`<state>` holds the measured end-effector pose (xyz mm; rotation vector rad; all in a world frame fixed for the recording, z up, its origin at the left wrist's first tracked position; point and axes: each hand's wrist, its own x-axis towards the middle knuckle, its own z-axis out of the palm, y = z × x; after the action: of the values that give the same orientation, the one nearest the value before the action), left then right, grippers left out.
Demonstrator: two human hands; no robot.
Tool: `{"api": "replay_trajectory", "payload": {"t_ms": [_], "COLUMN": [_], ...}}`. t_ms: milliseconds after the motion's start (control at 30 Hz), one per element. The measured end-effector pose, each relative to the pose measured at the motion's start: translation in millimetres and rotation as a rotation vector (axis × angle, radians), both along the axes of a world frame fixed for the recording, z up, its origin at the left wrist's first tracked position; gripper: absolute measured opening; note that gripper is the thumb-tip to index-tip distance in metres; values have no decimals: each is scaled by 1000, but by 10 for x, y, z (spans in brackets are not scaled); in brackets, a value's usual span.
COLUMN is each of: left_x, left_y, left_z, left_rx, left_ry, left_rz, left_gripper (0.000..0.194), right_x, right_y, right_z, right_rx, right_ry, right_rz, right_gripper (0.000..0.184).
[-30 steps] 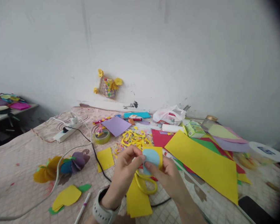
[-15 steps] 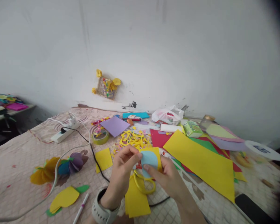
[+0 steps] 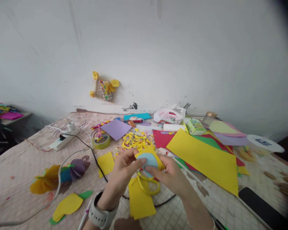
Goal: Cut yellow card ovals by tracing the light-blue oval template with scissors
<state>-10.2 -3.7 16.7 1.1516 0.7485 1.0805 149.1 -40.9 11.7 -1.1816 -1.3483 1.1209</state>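
Between my two hands is a light blue paper piece with a rounded edge, lying against a yellow paper square. My left hand, with a white watch at the wrist, pinches the left edge of both layers. On the right side my right hand grips them, its thumb flat on the blue piece. Just below the papers are yellow-handled scissors, their blades hidden behind my fingers. They rest over a few yellow paper squares on the table.
Yellow scraps, a tape roll and a purple sheet lie beyond my hands. To the right are a large yellow sheet and a phone. A power strip with trailing cables and paper flowers lie left.
The blue piece and yellow square have been turned and tilted between my hands, and both hands have closed in around them. My view has shifted slightly to the right.
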Motion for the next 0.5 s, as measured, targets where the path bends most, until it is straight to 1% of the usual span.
{"api": "replay_trajectory", "payload": {"t_ms": [100,167,233,367,500], "left_x": [3,5,13,30,36], "left_y": [5,12,17,19,12], "left_z": [15,20,12,-32,-53], "left_rx": [-4,20,42,5,-43], "left_ry": [-32,-3,28,56,87], "left_rz": [34,9,-39,-99,-123], "left_gripper": [22,18,16,24,26], "right_x": [80,134,169,166,137], "right_y": [32,49,56,48,45], "right_z": [-13,-26,-34,-38,-47], "right_rx": [57,96,116,114,131], "right_ry": [18,22,-2,-64,-113], "right_rz": [-115,-139,-128,-78,-11], "right_gripper": [20,21,23,27,22]}}
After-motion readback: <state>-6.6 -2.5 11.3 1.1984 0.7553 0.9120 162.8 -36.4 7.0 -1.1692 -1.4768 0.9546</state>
